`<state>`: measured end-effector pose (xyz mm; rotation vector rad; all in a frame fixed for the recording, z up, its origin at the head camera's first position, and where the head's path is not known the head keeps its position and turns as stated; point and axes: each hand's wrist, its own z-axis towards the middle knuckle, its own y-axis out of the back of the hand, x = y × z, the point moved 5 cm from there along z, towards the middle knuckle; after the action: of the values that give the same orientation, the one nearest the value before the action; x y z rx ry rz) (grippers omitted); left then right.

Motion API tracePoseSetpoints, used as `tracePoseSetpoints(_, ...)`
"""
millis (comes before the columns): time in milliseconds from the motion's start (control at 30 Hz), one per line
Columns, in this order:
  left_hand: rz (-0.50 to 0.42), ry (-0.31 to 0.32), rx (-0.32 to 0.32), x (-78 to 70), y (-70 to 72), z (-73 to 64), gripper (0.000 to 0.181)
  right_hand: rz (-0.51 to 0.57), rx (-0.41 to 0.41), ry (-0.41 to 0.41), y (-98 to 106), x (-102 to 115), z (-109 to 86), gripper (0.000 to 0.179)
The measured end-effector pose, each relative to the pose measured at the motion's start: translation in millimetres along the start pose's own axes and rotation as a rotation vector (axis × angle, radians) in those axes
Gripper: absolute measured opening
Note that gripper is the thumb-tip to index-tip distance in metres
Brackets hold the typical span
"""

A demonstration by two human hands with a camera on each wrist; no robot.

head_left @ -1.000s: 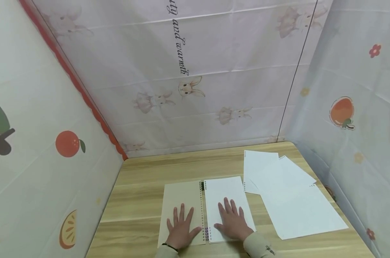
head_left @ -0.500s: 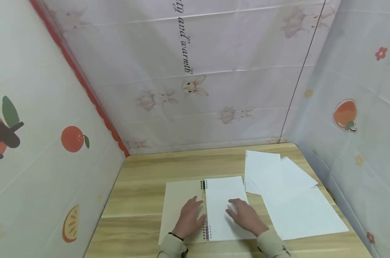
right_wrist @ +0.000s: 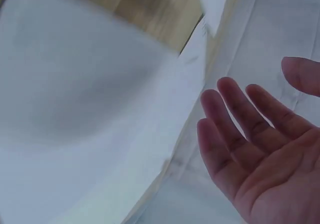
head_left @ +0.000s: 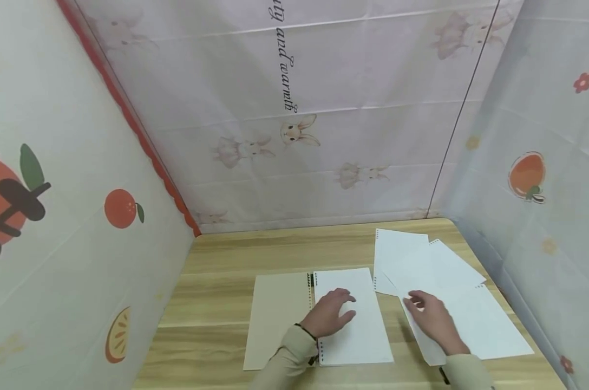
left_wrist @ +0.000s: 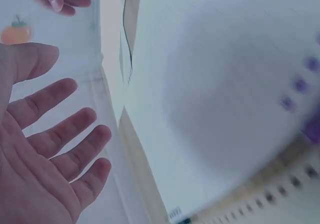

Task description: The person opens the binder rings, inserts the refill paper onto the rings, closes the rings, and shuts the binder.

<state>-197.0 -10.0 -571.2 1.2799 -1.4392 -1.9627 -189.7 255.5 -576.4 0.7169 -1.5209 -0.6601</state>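
Across a wood-grain desk, with no container in view: overlapping loose white sheets at the right and, just beside them, an open notebook, with a tan side at left and a white page at right. Within the past second, shifted from page to page: with the left hand now over the white page, and the right hand now over the loose white sheets. By judgement, no longer just a matter of the notebook. In wrist views, with left fingers spread and right fingers slightly apart, holding nothing.
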Motion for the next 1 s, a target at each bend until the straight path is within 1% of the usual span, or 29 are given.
tracePoseSetpoints(100, -0.001, -0.049, 0.015, -12.0, -7.3, 13.8, 0.031, -0.014, -0.031, -0.081, 17.5, -29.8, -5.4, 0.051)
tracePoseSetpoints(200, -0.002, -0.071, 0.023, -22.5, -14.3, 26.4, 0.029, -0.024, -0.054, -0.166, 32.4, -59.3, -12.1, 0.059)
tracePoseSetpoints(267, 0.006, -0.091, 0.022, -29.7, -18.3, 34.5, 0.027, -0.026, -0.084, -0.221, 41.1, -77.4, -17.0, 0.063)
tracePoseSetpoints(400, 0.054, -0.136, 0.033, -44.7, -24.8, 50.9, 0.027, -0.031, -0.169, -0.350, 54.5, -104.8, -28.2, 0.070)
tracePoseSetpoints(500, 0.083, -0.174, 0.053, -54.8, -31.5, 60.4, 0.027, -0.029, -0.189, -0.447, 58.5, -118.9, -37.4, 0.076)
tracePoseSetpoints(567, 0.105, -0.194, 0.061, -59.9, -39.2, 64.7, 0.028, -0.039, -0.178, -0.494, 58.1, -127.5, -43.1, 0.082)
tracePoseSetpoints(633, 0.129, -0.222, 0.056, -64.6, -48.9, 68.4, 0.029, -0.058, -0.153, -0.529, 55.8, -136.0, -48.2, 0.090)
tracePoseSetpoints(733, 0.184, -0.265, 0.049, -70.7, -67.1, 71.8, 0.033, -0.082, -0.099, -0.557, 50.0, -147.1, -53.4, 0.103)
tracePoseSetpoints(800, 0.249, -0.301, 0.056, -76.1, -78.6, 72.2, 0.038, -0.083, -0.068, -0.566, 46.1, -152.8, -55.6, 0.112)
tracePoseSetpoints(867, 0.313, -0.323, 0.070, -81.7, -87.4, 71.1, 0.043, -0.076, -0.043, -0.572, 43.2, -156.6, -57.0, 0.121)
tracePoseSetpoints(1000, 0.443, -0.332, 0.107, -91.1, -99.0, 66.5, 0.055, -0.059, -0.036, -0.584, 43.5, -159.3, -58.4, 0.129)
